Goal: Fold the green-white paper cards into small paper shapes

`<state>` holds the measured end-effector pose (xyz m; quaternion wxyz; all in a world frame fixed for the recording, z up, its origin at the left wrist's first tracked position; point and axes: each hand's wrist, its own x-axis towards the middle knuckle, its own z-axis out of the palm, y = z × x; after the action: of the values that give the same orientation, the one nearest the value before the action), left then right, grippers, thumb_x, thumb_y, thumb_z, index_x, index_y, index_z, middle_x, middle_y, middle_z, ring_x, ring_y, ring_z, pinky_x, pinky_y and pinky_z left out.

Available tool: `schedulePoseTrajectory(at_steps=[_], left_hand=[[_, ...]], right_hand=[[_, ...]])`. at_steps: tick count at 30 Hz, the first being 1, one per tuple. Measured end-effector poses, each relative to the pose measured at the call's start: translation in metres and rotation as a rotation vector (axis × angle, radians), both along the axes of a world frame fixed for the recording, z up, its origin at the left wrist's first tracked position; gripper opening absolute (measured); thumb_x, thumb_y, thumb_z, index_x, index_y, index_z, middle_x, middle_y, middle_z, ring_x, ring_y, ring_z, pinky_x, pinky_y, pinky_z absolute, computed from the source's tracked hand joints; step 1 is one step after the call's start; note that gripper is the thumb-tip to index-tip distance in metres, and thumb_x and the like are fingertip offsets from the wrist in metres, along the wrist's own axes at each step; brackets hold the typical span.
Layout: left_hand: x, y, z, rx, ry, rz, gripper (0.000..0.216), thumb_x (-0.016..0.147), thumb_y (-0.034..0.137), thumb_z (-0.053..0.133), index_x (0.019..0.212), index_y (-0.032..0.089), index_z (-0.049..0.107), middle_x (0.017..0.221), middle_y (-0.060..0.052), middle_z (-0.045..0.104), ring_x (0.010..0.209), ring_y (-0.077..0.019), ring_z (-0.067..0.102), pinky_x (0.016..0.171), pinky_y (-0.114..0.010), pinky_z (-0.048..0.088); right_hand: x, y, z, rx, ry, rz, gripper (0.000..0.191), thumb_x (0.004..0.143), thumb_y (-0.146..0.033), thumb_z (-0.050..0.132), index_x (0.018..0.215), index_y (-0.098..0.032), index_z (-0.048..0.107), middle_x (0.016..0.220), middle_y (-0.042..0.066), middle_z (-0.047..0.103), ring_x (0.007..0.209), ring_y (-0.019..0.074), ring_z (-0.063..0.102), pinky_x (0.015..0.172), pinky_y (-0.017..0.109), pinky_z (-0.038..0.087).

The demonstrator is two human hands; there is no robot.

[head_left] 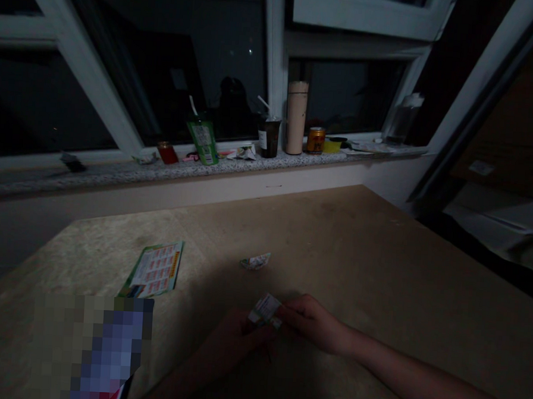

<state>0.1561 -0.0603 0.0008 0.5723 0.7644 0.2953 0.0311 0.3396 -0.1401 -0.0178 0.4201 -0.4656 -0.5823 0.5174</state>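
Note:
Between my two hands, low over the brown table (356, 270), is a small folded piece of printed paper (265, 308), white with green and coloured patches. My left hand (236, 339) pinches its lower left side, the thumb lying along the bottom edge. From the right, my right hand (311, 321) grips the other side between thumb and fingers. Just beyond them lies another small folded printed paper (256, 261). A green-edged printed sheet (155, 268) with red blocks of text rests farther left. Dim light hides the finer folds.
A blurred-out bluish object (111, 346) lies at the lower left. Along the granite windowsill (178, 174) stand a green drink pouch (202, 141), a small red jar (167, 152), a dark cup with straw (268, 137), a pink flask (296, 118), a gold can (316, 141) and a clear bottle (403, 120).

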Motion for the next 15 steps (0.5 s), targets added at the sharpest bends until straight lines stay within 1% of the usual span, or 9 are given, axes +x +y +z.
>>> schedulePoseTrajectory(at_steps=[3, 5, 7, 11, 13, 15], left_hand=[[-0.001, 0.000, 0.000, 0.019, -0.001, -0.019, 0.042, 0.085, 0.048, 0.050, 0.067, 0.016, 0.070, 0.066, -0.001, 0.067, 0.065, -0.0177, 0.059, 0.063, -0.025, 0.041], [-0.001, 0.000, -0.001, 0.031, -0.009, -0.020, 0.041, 0.085, 0.048, 0.049, 0.069, 0.017, 0.070, 0.068, -0.001, 0.067, 0.066, -0.0175, 0.059, 0.064, -0.025, 0.041], [-0.001, 0.000, -0.002, 0.042, -0.005, -0.017, 0.039, 0.085, 0.047, 0.049, 0.069, 0.016, 0.068, 0.066, -0.001, 0.066, 0.064, -0.0169, 0.058, 0.061, -0.024, 0.040], [-0.002, -0.003, -0.002, 0.061, 0.013, -0.033, 0.033, 0.083, 0.040, 0.053, 0.064, 0.016, 0.065, 0.062, -0.001, 0.065, 0.061, -0.0162, 0.057, 0.058, -0.023, 0.039], [-0.002, -0.004, -0.001, 0.058, 0.003, -0.043, 0.030, 0.083, 0.039, 0.054, 0.068, 0.016, 0.066, 0.066, -0.001, 0.067, 0.064, -0.0164, 0.059, 0.060, -0.023, 0.040], [-0.002, -0.005, 0.000, 0.043, -0.021, -0.049, 0.034, 0.086, 0.043, 0.049, 0.075, 0.016, 0.067, 0.070, -0.001, 0.068, 0.066, -0.0168, 0.060, 0.063, -0.023, 0.042]], right_hand=[[-0.002, -0.001, -0.002, 0.010, -0.020, -0.015, 0.055, 0.089, -0.064, 0.038, 0.061, -0.016, 0.047, 0.053, -0.004, 0.040, 0.046, 0.0066, 0.032, 0.042, 0.020, 0.024], [-0.003, -0.001, -0.004, 0.005, -0.025, -0.024, 0.056, 0.089, -0.064, 0.038, 0.062, -0.016, 0.048, 0.053, -0.004, 0.041, 0.046, 0.0068, 0.034, 0.042, 0.020, 0.025], [-0.003, 0.000, -0.004, -0.010, -0.010, -0.040, 0.057, 0.087, -0.066, 0.039, 0.062, -0.016, 0.048, 0.052, -0.004, 0.041, 0.046, 0.0070, 0.034, 0.042, 0.020, 0.025], [0.007, 0.005, -0.002, -0.001, 0.067, -0.139, 0.059, 0.086, -0.068, 0.039, 0.058, -0.016, 0.045, 0.049, -0.005, 0.040, 0.044, 0.0067, 0.032, 0.042, 0.021, 0.024], [0.013, 0.008, -0.002, 0.007, 0.100, -0.180, 0.058, 0.086, -0.066, 0.041, 0.056, -0.017, 0.045, 0.046, -0.005, 0.041, 0.041, 0.0062, 0.030, 0.042, 0.021, 0.023], [0.017, 0.010, -0.002, 0.008, 0.134, -0.191, 0.057, 0.086, -0.065, 0.043, 0.056, -0.016, 0.047, 0.044, -0.006, 0.041, 0.040, 0.0061, 0.030, 0.043, 0.021, 0.023]])
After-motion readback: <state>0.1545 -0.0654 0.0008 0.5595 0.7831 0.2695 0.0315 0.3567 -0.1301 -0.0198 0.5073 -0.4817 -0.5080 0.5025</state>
